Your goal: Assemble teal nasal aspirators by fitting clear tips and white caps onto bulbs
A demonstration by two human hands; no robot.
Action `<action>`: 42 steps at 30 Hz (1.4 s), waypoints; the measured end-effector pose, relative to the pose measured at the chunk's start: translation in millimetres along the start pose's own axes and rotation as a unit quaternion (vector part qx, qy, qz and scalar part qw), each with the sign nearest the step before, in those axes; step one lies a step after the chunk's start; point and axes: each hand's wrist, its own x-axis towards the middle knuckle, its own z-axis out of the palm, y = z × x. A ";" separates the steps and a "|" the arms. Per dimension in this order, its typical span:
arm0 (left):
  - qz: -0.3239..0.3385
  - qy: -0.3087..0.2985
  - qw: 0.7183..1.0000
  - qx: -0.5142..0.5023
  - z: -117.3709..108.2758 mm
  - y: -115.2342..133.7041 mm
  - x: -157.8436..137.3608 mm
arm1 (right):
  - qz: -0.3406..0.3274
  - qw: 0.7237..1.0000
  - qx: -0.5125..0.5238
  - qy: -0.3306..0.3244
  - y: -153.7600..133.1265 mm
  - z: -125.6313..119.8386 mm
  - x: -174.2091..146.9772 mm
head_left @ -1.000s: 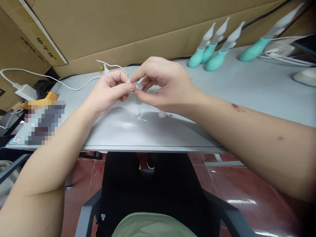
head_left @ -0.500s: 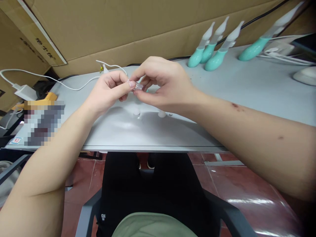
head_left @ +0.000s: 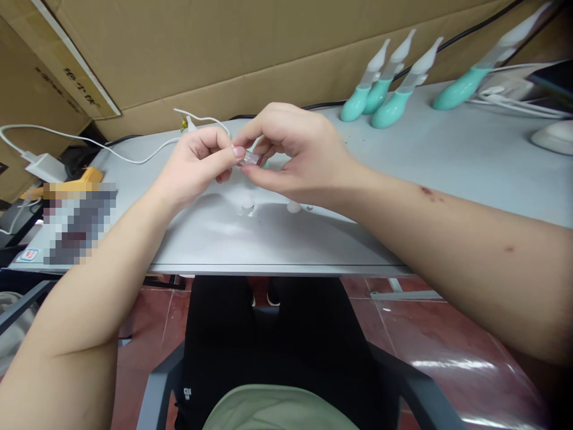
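Head camera, and nearest of all there's the green top [head_left: 277, 409], then the dark trousers [head_left: 286, 346] tucked between two chair arms, square on to the desk [head_left: 215, 239]. That seat puts both hands within easy reach of the front edge, probably the reason for it. Just past the edge, two small white pieces [head_left: 248, 202] lie near each other, presumably kept close for picking up.

And here's the centre of things: a small clear part [head_left: 249, 157], up off the desktop between the two hands! The left hand [head_left: 194, 160] pinches one end between thumb and forefinger; the right hand [head_left: 299, 146] arches over, thumb and fingers closing round the other. Two-ended hold, likely because the part is so small and slick. Is it hollow, anything inside? Fingers cover too much to say.

Farther back on the right, three teal bulbs [head_left: 393, 109] stand bunched, white tips up, most likely resting on their broad ends; one more teal bulb [head_left: 463, 88] leans over beside some cables. Their see-through middles show no contents I can make out. Behind it all, cardboard [head_left: 233, 54] walls off the desk.
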 end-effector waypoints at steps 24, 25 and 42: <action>0.024 0.011 0.999 0.034 -1.5 -1.6 -2.0 | 0.035 0.999 -0.014 -0.030 -8.8 -4.0 4.8; 0.023 0.011 0.999 0.039 -1.5 -1.5 -1.9 | 0.022 0.999 -0.007 -0.030 -8.5 -4.0 4.7; 0.027 -0.008 0.997 0.069 -4.9 -2.1 -2.8 | 0.101 0.991 -0.072 -0.044 -10.7 -2.5 5.5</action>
